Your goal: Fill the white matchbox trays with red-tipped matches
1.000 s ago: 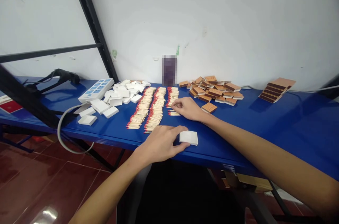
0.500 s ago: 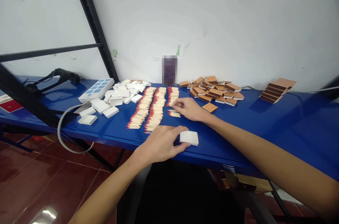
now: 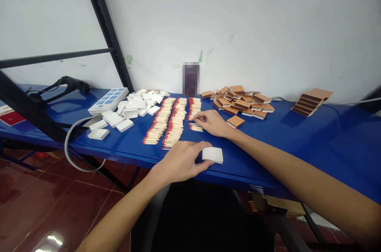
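My left hand (image 3: 181, 160) rests near the front edge of the blue table (image 3: 297, 141), thumb and fingers pinching a small white matchbox tray (image 3: 212, 154). Farther back, my right hand (image 3: 210, 122) lies curled over a few loose red-tipped matches (image 3: 195, 127), fingertips touching them at the near end of the rightmost row. Long rows of matches (image 3: 174, 123) run away from me just left of that hand.
A heap of white trays (image 3: 133, 107) and a white power strip (image 3: 108, 100) with its grey cable lie at left. Brown matchbox sleeves (image 3: 241, 103) are piled at centre right, a neat brown stack (image 3: 311, 101) farther right. A black metal frame (image 3: 102, 25) slants at left.
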Available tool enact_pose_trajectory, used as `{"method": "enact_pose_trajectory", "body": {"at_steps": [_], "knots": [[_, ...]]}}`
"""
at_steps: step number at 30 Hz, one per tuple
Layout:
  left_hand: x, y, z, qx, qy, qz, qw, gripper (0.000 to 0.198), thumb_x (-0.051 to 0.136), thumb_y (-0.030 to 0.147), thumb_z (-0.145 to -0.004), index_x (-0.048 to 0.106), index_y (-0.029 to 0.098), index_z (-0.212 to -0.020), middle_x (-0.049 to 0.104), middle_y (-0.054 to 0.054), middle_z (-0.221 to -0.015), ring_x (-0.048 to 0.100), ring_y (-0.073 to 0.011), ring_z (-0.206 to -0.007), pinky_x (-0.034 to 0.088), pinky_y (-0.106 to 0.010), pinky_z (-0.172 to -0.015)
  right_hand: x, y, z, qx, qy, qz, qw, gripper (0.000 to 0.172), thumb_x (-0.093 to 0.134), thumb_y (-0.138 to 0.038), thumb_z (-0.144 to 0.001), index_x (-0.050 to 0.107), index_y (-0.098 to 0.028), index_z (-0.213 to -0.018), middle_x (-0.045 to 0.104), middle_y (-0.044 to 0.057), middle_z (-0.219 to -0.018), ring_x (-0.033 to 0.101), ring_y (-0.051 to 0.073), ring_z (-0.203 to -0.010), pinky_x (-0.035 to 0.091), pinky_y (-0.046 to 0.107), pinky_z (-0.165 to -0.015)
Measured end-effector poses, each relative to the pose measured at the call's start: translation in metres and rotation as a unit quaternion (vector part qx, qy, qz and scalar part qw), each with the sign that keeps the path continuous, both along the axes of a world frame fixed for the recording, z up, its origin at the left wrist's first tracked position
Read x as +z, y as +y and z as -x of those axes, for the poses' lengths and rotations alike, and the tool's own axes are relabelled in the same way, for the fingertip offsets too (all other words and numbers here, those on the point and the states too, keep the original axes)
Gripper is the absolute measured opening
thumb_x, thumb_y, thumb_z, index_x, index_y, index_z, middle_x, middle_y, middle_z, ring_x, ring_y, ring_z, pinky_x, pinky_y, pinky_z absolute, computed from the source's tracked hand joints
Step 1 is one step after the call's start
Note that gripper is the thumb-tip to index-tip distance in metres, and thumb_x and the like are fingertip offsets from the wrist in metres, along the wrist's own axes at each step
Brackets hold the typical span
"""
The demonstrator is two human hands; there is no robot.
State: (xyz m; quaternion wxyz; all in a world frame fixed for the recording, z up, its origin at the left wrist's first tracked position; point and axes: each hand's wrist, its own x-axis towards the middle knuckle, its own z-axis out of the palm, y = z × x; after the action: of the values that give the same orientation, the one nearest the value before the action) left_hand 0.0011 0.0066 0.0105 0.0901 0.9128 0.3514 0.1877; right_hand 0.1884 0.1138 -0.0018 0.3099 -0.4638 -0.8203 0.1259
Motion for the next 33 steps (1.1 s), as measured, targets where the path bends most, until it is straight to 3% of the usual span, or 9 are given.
{"method": "enact_pose_trajectory", "body": {"at_steps": [12,19,27,33], "knots": [[0.0013,-0.0007,-0.0005,0.002,0.002,0.002,1.000,0.039,0.059,0.043,-0.092,0.060,0.023,-0.125,0.065,0.000,-0.075,0.064,-0.0187,-0.072,0.042,-0.026,-0.065,0.0007,-0.0006,0.0009,-0.005,-0.026,0.012,1.000,0.025,0.053,-0.026,-0.086,0.076,-0.019,-0.093,0.066,0.001,-0.068,0.052,0.013,-0.060,0.031,0.025,-0.058],[0.0013,-0.0005,-0.0004,-0.002,0.000,-0.004,1.000,0.039,0.058,0.043,-0.092,0.059,0.024,-0.126,0.065,0.000,-0.076,0.063,-0.0188,-0.072,0.041,-0.027,-0.064,0.0042,-0.0042,-0.0007,0.014,0.004,0.028,1.000,0.022,0.053,-0.022,-0.084,0.074,-0.017,-0.086,0.067,0.001,-0.069,0.054,0.014,-0.062,0.034,0.025,-0.060],[0.0012,-0.0002,-0.0003,-0.003,0.002,-0.001,1.000,0.039,0.058,0.043,-0.092,0.060,0.023,-0.126,0.065,0.000,-0.075,0.064,-0.0186,-0.072,0.043,-0.026,-0.065,0.0039,-0.0039,0.0000,-0.013,0.009,-0.009,1.000,0.025,0.051,-0.020,-0.083,0.075,-0.016,-0.091,0.053,-0.003,-0.056,0.044,0.011,-0.053,0.032,0.025,-0.058],[0.0006,-0.0008,-0.0008,0.000,-0.001,0.000,1.000,0.039,0.058,0.043,-0.092,0.060,0.023,-0.126,0.065,0.000,-0.076,0.063,-0.0184,-0.071,0.042,-0.026,-0.065,0.0050,-0.0035,0.0004,-0.022,0.006,-0.002,1.000,0.019,0.057,-0.025,-0.081,0.072,-0.015,-0.082,0.046,-0.004,-0.053,0.040,0.011,-0.052,0.031,0.025,-0.057]]}}
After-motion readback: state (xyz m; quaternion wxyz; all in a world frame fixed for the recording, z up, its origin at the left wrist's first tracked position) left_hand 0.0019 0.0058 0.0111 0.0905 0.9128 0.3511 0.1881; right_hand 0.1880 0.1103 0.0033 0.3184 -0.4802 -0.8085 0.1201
